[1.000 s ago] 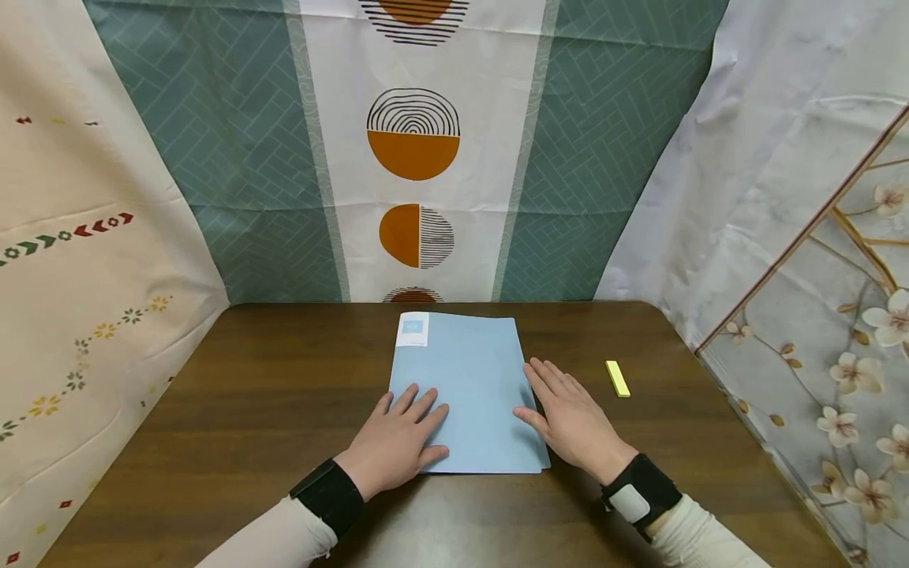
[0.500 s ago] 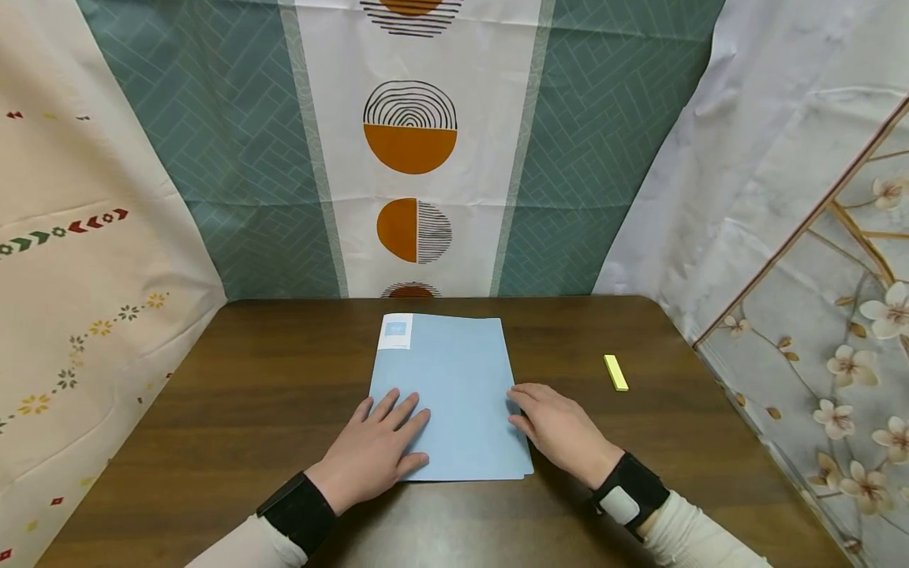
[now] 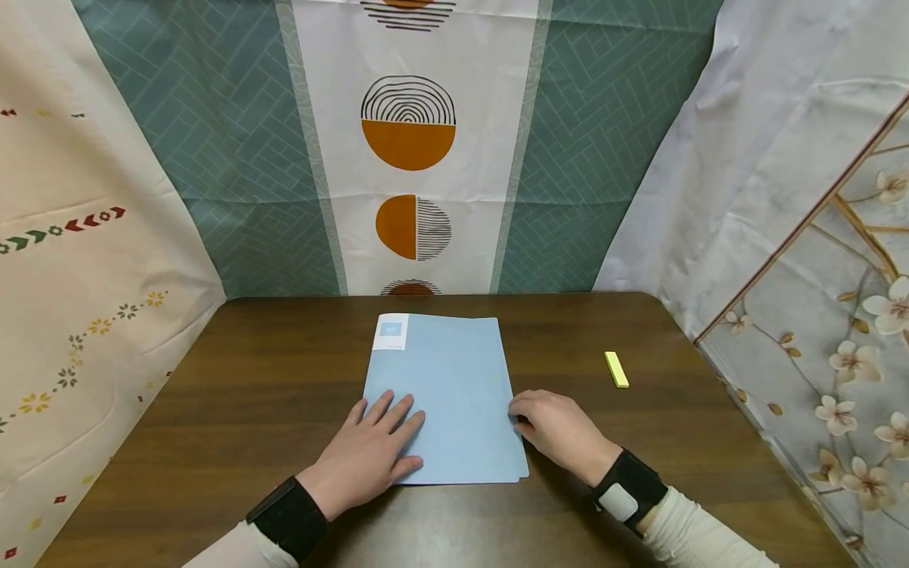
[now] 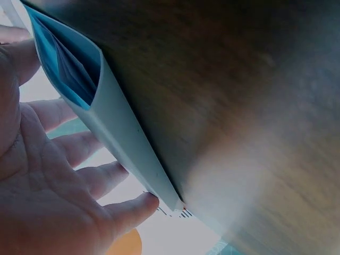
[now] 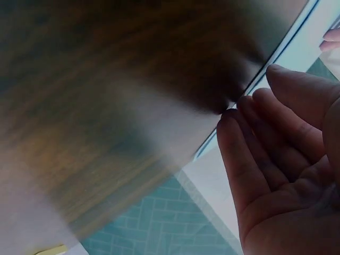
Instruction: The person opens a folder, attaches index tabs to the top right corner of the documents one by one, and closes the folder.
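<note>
A light blue folder [image 3: 458, 371] lies on the table, with a white label [image 3: 390, 333] in its far left corner. My left hand [image 3: 371, 451] rests on its near left part, fingers spread. The left wrist view shows the folder's spine [image 4: 130, 135] beside that hand's fingers, and inner sheets [image 4: 74, 69] at the open end. At the right edge my right hand [image 3: 561, 430] has its fingers curled. In the right wrist view, its fingertips [image 5: 229, 119] and thumb meet the folder's edge [image 5: 297, 40].
A small yellow bar [image 3: 616, 370] lies on the brown wooden table [image 3: 284, 355], right of the folder. Patterned cloths hang behind the table [image 3: 412, 158] and along both sides. Each wrist wears a black band [image 3: 630, 487].
The folder has shifted slightly left in the head view along with my left hand. My right hand's fingers have gone from straight to curled at the right edge, somewhat nearer to me.
</note>
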The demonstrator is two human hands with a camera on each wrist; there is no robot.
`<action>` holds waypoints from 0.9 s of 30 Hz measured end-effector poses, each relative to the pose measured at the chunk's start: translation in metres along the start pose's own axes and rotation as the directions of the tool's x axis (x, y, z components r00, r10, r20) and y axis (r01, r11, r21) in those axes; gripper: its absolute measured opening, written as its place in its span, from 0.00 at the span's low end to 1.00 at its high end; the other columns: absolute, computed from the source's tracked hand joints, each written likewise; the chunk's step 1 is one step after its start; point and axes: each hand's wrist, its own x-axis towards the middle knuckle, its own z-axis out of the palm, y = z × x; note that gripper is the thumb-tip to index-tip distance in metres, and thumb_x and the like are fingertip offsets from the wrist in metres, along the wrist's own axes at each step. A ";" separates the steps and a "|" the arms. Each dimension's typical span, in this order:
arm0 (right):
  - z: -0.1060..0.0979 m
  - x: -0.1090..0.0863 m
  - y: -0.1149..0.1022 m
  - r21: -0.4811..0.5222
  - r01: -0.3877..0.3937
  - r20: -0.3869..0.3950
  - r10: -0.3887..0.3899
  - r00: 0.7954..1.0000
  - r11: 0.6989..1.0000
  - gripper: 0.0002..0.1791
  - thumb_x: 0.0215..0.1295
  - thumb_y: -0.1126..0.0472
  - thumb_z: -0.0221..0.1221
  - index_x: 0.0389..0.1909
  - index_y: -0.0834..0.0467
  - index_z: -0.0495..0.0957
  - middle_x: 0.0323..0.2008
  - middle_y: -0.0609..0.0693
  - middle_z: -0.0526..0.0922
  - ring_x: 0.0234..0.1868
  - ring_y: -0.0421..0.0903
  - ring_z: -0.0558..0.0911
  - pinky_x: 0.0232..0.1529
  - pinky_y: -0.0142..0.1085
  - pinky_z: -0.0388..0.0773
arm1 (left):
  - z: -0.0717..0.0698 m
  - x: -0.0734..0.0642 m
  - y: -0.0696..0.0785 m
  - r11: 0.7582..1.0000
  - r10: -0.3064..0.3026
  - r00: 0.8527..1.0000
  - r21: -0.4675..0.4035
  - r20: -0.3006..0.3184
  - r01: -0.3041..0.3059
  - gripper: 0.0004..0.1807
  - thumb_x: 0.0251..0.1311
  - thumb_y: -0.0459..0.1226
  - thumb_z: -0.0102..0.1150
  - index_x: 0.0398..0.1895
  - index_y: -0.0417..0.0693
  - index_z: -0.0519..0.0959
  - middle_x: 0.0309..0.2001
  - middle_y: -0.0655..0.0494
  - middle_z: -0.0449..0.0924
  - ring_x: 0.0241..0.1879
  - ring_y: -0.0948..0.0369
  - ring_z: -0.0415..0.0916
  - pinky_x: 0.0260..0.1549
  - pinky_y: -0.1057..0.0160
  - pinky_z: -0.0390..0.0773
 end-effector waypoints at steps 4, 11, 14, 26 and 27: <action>0.001 -0.001 0.001 0.003 0.002 0.017 -0.003 1.000 1.000 0.12 0.62 0.69 0.79 0.46 0.61 0.92 0.50 0.52 0.91 0.51 0.50 0.90 0.52 0.44 0.88 | 0.001 0.000 0.002 1.000 0.004 1.000 -0.005 -0.005 -0.004 0.36 0.78 0.58 0.63 0.80 0.49 0.75 0.82 0.40 0.66 0.82 0.34 0.58 0.74 0.24 0.58; 0.000 0.000 0.003 0.027 0.031 0.003 -0.031 1.000 0.999 0.11 0.61 0.69 0.80 0.44 0.61 0.92 0.48 0.51 0.90 0.50 0.48 0.90 0.50 0.43 0.88 | 0.003 -0.002 0.002 0.998 0.026 1.000 -0.055 -0.015 -0.027 0.40 0.74 0.61 0.66 0.80 0.50 0.75 0.82 0.34 0.64 0.82 0.30 0.55 0.72 0.20 0.55; -0.001 0.000 0.003 0.042 0.029 -0.001 -0.029 1.000 0.999 0.11 0.61 0.69 0.80 0.44 0.61 0.92 0.48 0.51 0.90 0.49 0.49 0.90 0.49 0.43 0.88 | 0.003 -0.001 0.002 0.996 0.029 0.999 -0.085 -0.015 -0.030 0.44 0.69 0.65 0.68 0.80 0.51 0.74 0.82 0.34 0.63 0.82 0.29 0.54 0.71 0.18 0.54; 0.000 -0.001 0.004 0.053 0.018 0.020 -0.019 1.000 0.998 0.11 0.63 0.68 0.80 0.45 0.61 0.92 0.49 0.52 0.91 0.50 0.49 0.90 0.50 0.42 0.88 | 0.006 -0.004 0.007 0.994 0.111 0.991 0.028 -0.072 -0.109 0.44 0.68 0.65 0.71 0.80 0.54 0.75 0.80 0.33 0.67 0.79 0.30 0.61 0.71 0.22 0.60; 0.000 -0.001 0.004 0.055 0.016 0.023 -0.017 1.000 0.998 0.11 0.63 0.67 0.80 0.45 0.61 0.92 0.50 0.52 0.91 0.50 0.48 0.90 0.51 0.42 0.88 | 0.006 -0.004 0.008 0.990 0.137 0.987 0.055 -0.087 -0.132 0.42 0.69 0.63 0.71 0.79 0.54 0.75 0.79 0.35 0.69 0.78 0.31 0.64 0.70 0.23 0.64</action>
